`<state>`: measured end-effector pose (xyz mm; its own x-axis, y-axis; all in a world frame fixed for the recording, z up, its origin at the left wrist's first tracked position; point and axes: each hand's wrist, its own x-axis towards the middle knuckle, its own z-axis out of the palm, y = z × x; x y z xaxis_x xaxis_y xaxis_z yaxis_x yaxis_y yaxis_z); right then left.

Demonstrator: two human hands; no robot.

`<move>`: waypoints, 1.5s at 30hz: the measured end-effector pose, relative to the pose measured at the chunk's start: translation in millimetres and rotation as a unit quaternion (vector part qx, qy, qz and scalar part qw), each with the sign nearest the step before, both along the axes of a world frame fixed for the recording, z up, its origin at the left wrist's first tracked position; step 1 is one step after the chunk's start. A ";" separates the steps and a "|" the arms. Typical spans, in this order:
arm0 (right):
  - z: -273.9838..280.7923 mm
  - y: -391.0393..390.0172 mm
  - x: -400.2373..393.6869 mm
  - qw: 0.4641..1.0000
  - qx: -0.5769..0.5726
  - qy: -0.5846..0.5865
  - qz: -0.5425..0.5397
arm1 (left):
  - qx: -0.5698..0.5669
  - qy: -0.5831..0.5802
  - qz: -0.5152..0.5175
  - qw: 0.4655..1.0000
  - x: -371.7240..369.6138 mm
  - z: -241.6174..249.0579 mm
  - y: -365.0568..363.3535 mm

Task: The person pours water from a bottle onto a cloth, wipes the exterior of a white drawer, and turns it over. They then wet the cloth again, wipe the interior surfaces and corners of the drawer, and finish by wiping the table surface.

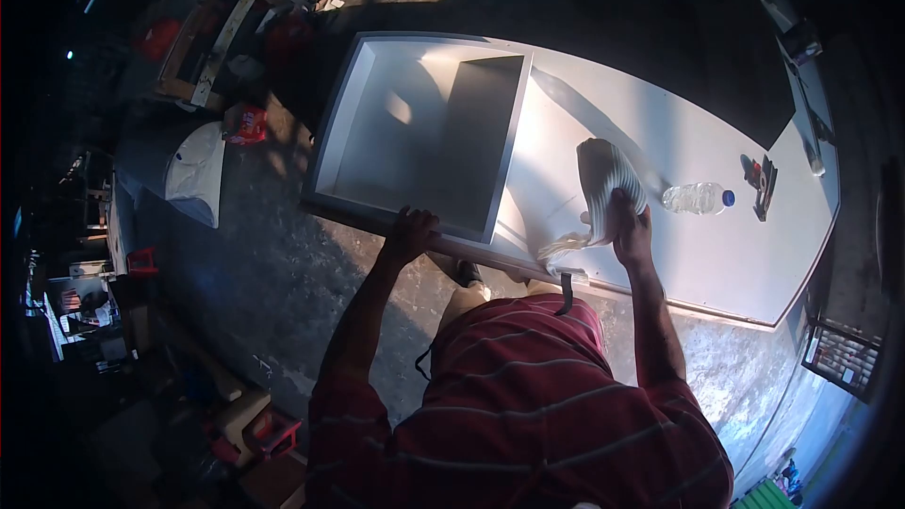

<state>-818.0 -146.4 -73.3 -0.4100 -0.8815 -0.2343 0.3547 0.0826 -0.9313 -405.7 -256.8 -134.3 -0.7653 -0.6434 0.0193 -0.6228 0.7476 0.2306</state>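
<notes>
My right hand (630, 231) is closed on a crumpled striped cloth (608, 174), pale with darker lines. The cloth's loose end trails down towards the near edge of a large white panel (688, 259). My left hand (412, 234) grips the near edge of an open box-like cabinet compartment (377, 132), its fingers curled over the rim. Grey walls enclose this compartment, and sunlight falls on its inner face. Right of the cloth, a clear plastic bottle (695, 199) with a blue cap lies on its side.
A dark hand tool (762, 186), perhaps a plane, rests right of the bottle. A dark strap (566, 293) hangs at the panel's near edge. On the left floor stand a red packet (246, 124) and a pale container (194, 170). Red stools (274, 433) are lower left.
</notes>
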 end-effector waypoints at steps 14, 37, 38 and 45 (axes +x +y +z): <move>44.1 68.0 61.8 0.979 -0.051 -0.028 -0.195 | -0.079 0.145 -0.058 0.985 -38.8 223.5 -117.8; 55.0 -1.4 71.7 0.991 -0.095 0.089 -0.023 | -0.093 0.113 0.062 0.987 -64.8 389.8 -276.3; 59.3 -8.6 74.1 0.991 -0.094 0.091 -0.027 | -0.091 0.114 0.058 0.988 -74.7 387.2 -266.2; 106.0 -71.5 114.9 0.917 -0.134 0.374 -0.047 | -0.001 0.003 0.036 0.999 -87.7 354.8 -251.6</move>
<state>-703.1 -217.9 32.7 -0.4452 -0.8188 0.3625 -0.3966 -0.1826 -0.8996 -493.4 -508.4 220.5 -0.7170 -0.6967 0.0246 -0.6737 0.7015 0.2323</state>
